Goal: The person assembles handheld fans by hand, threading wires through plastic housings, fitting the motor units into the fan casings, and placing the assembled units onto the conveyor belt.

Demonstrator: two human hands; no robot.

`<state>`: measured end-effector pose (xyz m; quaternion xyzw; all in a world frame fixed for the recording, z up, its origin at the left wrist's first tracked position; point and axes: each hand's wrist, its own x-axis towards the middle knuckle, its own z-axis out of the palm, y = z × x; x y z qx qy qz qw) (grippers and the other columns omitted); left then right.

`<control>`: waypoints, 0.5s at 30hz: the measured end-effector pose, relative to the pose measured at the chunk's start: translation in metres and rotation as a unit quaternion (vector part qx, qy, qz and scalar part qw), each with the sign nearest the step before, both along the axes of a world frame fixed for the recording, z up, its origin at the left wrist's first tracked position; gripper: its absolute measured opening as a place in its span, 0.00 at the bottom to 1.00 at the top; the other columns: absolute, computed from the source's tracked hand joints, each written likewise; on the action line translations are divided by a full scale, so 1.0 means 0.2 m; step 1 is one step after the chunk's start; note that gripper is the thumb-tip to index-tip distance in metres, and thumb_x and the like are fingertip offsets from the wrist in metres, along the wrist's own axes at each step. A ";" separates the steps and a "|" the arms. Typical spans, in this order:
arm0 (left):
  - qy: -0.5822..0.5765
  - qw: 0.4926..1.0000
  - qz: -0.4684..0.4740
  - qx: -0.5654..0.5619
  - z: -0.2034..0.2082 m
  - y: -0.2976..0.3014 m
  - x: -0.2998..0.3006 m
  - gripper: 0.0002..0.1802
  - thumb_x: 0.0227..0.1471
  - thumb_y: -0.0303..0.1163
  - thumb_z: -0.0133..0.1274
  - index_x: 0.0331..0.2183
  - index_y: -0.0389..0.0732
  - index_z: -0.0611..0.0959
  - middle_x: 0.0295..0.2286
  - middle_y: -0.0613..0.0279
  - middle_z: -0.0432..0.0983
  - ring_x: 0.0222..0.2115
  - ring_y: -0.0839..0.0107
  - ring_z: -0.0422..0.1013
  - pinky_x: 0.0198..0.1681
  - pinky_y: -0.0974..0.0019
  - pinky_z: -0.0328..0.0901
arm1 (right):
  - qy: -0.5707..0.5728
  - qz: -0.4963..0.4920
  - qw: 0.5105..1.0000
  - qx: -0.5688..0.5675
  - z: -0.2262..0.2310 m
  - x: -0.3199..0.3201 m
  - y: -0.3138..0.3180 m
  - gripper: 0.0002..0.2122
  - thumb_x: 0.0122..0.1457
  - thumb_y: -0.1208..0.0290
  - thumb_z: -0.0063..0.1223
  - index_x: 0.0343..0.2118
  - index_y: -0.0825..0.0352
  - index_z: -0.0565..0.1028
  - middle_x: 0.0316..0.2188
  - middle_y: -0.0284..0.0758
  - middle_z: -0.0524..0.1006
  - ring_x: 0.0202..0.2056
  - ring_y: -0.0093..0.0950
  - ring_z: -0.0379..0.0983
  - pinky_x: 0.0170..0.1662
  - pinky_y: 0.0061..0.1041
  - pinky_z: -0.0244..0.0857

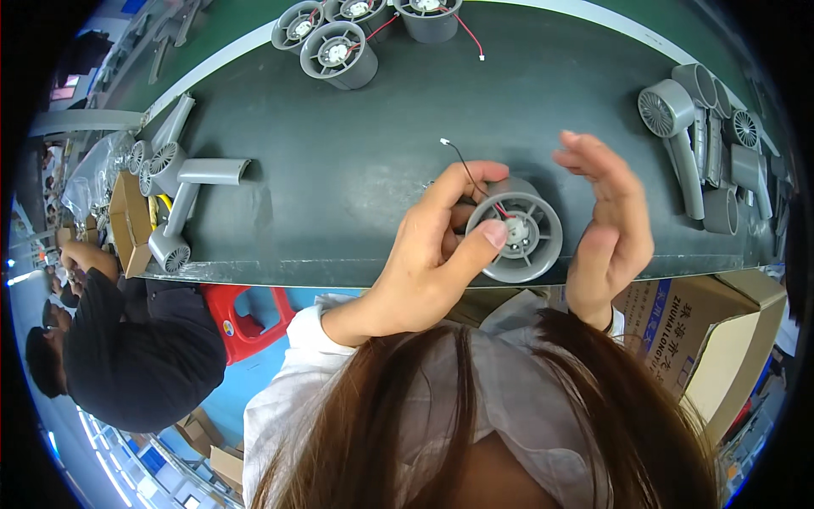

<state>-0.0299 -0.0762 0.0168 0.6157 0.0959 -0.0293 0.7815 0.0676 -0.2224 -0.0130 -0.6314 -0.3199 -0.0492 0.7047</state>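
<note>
My left hand [432,254] grips a grey round fan housing [549,233] at the near edge of the dark table. Its thumb presses near the white hub in the middle, and the fingers go round the far left side. A thin dark lead with a small white plug [445,142] sticks out past those fingers, and a bit of red wire shows by the hub. Just right of the housing, my right hand [612,225] is raised with its fingers stretched out, apart from the part and holding nothing.
Several similar fan housings with red wires [341,56] stand at the far side. Grey hairdryer-shaped shells [182,191] lie at the left, more shells [678,119] at the right. Cardboard boxes [712,339] stand below the near right edge. A person in dark clothes [144,356] sits left, near a red stool [242,327].
</note>
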 end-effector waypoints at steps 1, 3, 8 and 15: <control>-0.014 0.999 0.029 0.001 -0.01 -0.01 0.00 0.22 0.55 0.28 0.48 0.50 0.31 0.65 0.35 0.61 0.64 0.35 0.77 0.68 0.33 0.75 0.66 | -0.076 0.046 0.992 -0.086 0.00 0.02 -0.03 0.32 0.52 0.48 0.56 0.45 0.79 0.70 0.45 0.50 0.72 0.46 0.39 0.71 0.48 0.31 0.64; -0.028 0.998 0.055 0.002 -0.02 -0.04 0.01 0.22 0.55 0.29 0.49 0.50 0.31 0.65 0.35 0.61 0.63 0.36 0.77 0.68 0.33 0.76 0.66 | -0.038 0.118 0.987 -0.105 0.03 0.00 -0.01 0.32 0.49 0.51 0.58 0.46 0.78 0.70 0.44 0.51 0.72 0.47 0.41 0.70 0.49 0.32 0.63; -0.059 0.996 0.042 0.043 -0.05 -0.05 0.00 0.27 0.54 0.34 0.52 0.51 0.31 0.64 0.44 0.54 0.60 0.40 0.69 0.69 0.35 0.69 0.71 | 0.081 0.133 0.987 -0.048 0.01 -0.06 0.01 0.27 0.54 0.56 0.53 0.47 0.78 0.69 0.41 0.49 0.74 0.42 0.36 0.73 0.45 0.28 0.66; -0.065 0.989 0.062 -0.120 -0.04 0.03 -0.01 0.28 0.53 0.39 0.56 0.48 0.29 0.67 0.44 0.52 0.66 0.39 0.68 0.72 0.44 0.66 0.69 | 0.186 0.180 0.963 -0.077 0.09 -0.03 -0.02 0.32 0.57 0.46 0.37 0.40 0.80 0.71 0.39 0.51 0.74 0.39 0.35 0.72 0.44 0.30 0.65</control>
